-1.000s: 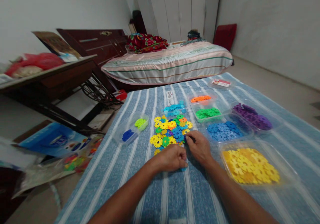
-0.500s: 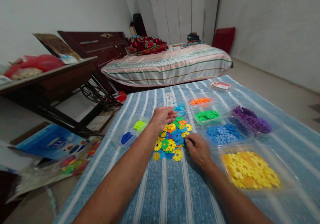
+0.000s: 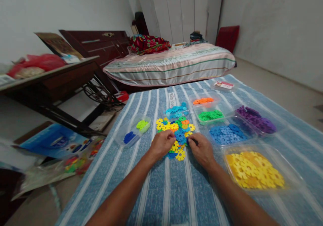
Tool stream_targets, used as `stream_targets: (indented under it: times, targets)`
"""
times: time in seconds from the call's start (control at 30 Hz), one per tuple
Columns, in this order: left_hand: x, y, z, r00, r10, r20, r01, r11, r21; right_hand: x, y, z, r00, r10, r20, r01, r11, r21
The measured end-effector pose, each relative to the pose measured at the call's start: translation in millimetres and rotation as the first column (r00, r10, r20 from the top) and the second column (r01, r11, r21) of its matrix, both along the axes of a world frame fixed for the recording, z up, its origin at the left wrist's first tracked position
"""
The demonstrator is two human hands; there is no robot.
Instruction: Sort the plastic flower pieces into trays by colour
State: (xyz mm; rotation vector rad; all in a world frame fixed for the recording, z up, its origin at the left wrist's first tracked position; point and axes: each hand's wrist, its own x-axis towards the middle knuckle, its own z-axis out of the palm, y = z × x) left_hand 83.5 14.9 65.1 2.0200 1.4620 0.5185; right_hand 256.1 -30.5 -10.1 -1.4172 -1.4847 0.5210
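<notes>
A mixed pile of flat flower-shaped plastic discs (image 3: pixel 176 128) in yellow, blue, green and orange lies on a blue striped cloth (image 3: pixel 176 192). My left hand (image 3: pixel 161 144) rests curled on the pile's near left edge, fingers closed over some discs. My right hand (image 3: pixel 200 147) is at the pile's near right edge, pinching a small dark piece I cannot make out. A heap of light blue discs (image 3: pixel 176 110) lies just beyond the pile.
Clear trays to the right hold sorted discs: yellow (image 3: pixel 254 170), blue (image 3: pixel 224 133), purple (image 3: pixel 254 119), green (image 3: pixel 210 115), orange (image 3: pixel 202 101). A small tray (image 3: pixel 133 132) on the left holds lime and dark blue ones. A dark table (image 3: pixel 50 81), a bed (image 3: pixel 171 64) and floor clutter (image 3: pixel 52 152) surround the cloth.
My left hand reached out to the far side of the pile by the light blue discs, then came back to the near left edge. My right hand stayed in place.
</notes>
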Motion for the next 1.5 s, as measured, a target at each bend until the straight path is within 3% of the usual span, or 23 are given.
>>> stream_targets:
  times: [0.2,0.4,0.7,0.9,0.97,1.07,1.17,1.23,1.33,1.5]
  targets:
    - [-8.9,-18.7,1.4,0.991,-0.025,-0.130,0.046,0.987,0.156,-0.2,-0.8,0.1,1.000,-0.010,-0.009,0.010,1.000,0.009]
    - [-16.5,-24.9,-4.4,0.988,-0.017,-0.154,0.050,0.976,0.210,0.2,-1.2,0.1,1.000,-0.018,-0.003,0.018,1.000,0.012]
    - [-11.3,-51.9,-16.4,0.931,-0.136,-0.340,0.243,0.924,0.296,0.5,-1.0,-1.7,1.000,-0.021,-0.006,0.021,1.000,0.008]
    - [-7.1,-79.4,-19.3,0.929,-0.233,-0.288,0.323,0.889,0.324,1.1,-1.6,-1.7,1.000,-0.021,-0.005,0.021,1.000,0.018]
    - [-11.9,-80.1,-20.4,0.950,-0.198,-0.240,0.277,0.891,0.360,1.3,-1.4,-2.0,1.000,-0.023,-0.005,0.024,1.000,0.017]
    - [-25.5,-66.9,-25.4,0.984,-0.005,-0.175,0.084,0.890,0.448,1.2,-1.3,-1.9,1.000,-0.026,-0.007,0.026,1.000,0.008]
    - [-39.8,-43.8,-34.9,0.968,0.196,-0.154,-0.100,0.872,0.479,0.4,-2.0,0.2,1.000,-0.026,-0.012,0.026,1.000,0.007]
    - [-43.9,-32.0,-42.8,0.951,0.265,-0.161,-0.168,0.877,0.450,-0.2,-2.7,1.9,1.000,-0.025,-0.015,0.026,1.000,0.010]
    - [-37.9,-31.1,-54.1,0.952,0.262,-0.157,-0.177,0.892,0.417,-0.6,-3.5,2.8,1.000,-0.023,-0.016,0.023,1.000,0.016]
    - [-15.7,-57.9,-60.2,0.984,0.130,-0.123,-0.066,0.901,0.428,-0.4,-3.8,1.8,1.000,-0.024,-0.013,0.024,1.000,0.015]
